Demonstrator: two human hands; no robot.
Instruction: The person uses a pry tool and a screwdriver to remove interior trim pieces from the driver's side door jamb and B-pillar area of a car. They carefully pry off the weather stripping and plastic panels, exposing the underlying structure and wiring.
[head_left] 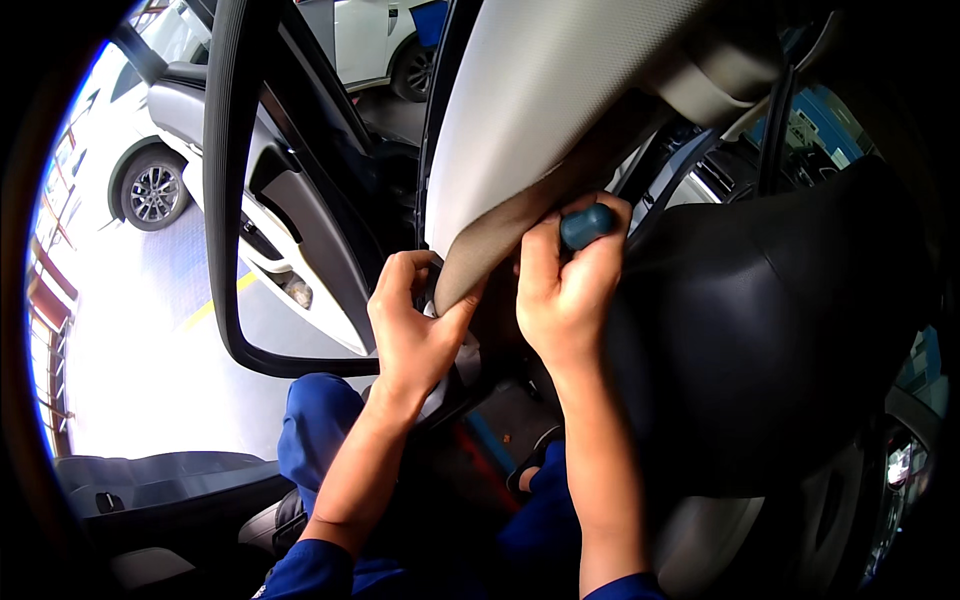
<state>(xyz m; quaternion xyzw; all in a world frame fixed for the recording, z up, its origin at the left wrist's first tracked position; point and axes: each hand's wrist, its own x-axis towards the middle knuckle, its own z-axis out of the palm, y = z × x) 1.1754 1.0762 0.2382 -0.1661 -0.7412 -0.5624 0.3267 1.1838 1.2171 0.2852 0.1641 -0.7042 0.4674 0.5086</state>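
A pale textured interior trim panel (530, 110) slants from the upper right down to a brownish lower end. My left hand (415, 330) is closed on that lower end, thumb on the near side and fingers curled behind its edge. Right beside it, my right hand (568, 285) is wrapped round a tool with a rounded dark teal handle (587, 227), perhaps a screwdriver. The handle's butt faces me, and the tool's shaft and tip are hidden behind the hand and the panel. Behind the panel's edge lies a dark gap.
A black seat back (770, 330) stands close by my right forearm. On the left is a door opening with a black rubber seal (222, 200), and an open door panel (300, 210) beyond. White cars, one showing a wheel (155, 190), stand outside. My blue-clad knee (318, 420) is below.
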